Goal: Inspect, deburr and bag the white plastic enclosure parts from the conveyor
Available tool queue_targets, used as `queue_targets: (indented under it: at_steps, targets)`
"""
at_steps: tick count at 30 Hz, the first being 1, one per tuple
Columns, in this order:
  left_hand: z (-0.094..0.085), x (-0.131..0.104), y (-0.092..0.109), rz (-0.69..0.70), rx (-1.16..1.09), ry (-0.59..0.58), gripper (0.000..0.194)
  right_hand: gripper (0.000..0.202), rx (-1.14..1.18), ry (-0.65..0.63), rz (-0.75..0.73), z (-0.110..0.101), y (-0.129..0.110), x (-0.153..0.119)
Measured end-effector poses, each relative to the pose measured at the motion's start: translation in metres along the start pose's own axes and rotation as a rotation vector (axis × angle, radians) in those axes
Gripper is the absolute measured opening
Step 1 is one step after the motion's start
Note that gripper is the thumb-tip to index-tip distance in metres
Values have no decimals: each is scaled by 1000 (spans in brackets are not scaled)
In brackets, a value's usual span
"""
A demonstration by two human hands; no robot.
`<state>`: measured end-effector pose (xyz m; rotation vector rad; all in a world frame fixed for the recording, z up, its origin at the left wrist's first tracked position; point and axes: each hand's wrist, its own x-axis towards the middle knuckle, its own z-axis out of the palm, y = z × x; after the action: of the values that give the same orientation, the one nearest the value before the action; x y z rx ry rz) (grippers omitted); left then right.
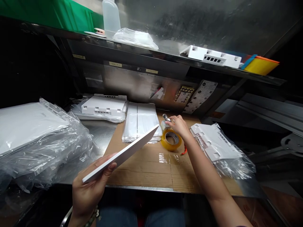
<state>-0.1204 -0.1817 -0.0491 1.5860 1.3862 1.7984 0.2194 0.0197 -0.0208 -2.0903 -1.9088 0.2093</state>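
Observation:
My left hand (91, 186) grips one end of a thin white flat panel (125, 151), tilted up above the cardboard, thumb on the near face and fingers behind. At the back of the cardboard, my right hand (178, 124) has its fingers drawn together at the metal top of a small white bottle (164, 125), whose round lid is flipped up. Whether something small is pinched in those fingers is hidden. A roll of yellow tape (170, 140) lies just in front of the bottle. Beside my right forearm is a small red item (184, 150).
A stack of clear plastic bags (142, 118) lies on the cardboard sheet (142, 176). White slotted housings stand at the back left (104, 105) and right (215, 142). Bagged white panels (30, 126) fill the left. Overhead, a metal shelf (165, 58) holds a green bin (52, 14).

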Motion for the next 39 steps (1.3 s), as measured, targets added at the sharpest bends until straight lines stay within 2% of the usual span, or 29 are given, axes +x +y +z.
queue_targets:
  at_steps: [6, 11, 14, 17, 21, 26, 29, 31, 33, 34, 36, 39]
  targets:
    - [2, 0, -1, -9, 5, 31, 21, 45, 6, -7, -2, 3, 1, -2]
    - [9, 3, 8, -15, 23, 25, 14, 41, 30, 53, -33, -4, 8, 1]
    - [12, 5, 11, 32, 14, 3, 14, 47, 33, 82, -33, -8, 10, 2]
    - [12, 4, 11, 115, 19, -48, 27, 45, 29, 98, -13, -8, 8, 2]
    - [14, 4, 11, 229, 70, -104, 46, 23, 29, 108, -67, -6, 3, -2]
    - [19, 3, 14, 291, 87, -113, 54, 21, 72, 140, -114, -2, 0, 2]
    - [21, 3, 11, 359, 96, -115, 55, 18, 137, 182, -115, -7, -5, 3]
    - [22, 2, 9, 421, 98, -99, 54, 21, 190, 234, -111, -15, -13, -9]
    - [24, 2, 7, 453, 100, -91, 53, 25, 310, 295, -163, -24, -27, -36]
    - [25, 1, 7, 451, 104, -95, 52, 25, 390, 320, -214, -29, -37, -54]
    - [27, 0, 7, 450, 110, -99, 52, 17, 682, 373, -419, -36, -60, -98]
    - [30, -3, 8, 447, 121, -136, 52, 8, 813, 362, -627, -38, -94, -156]
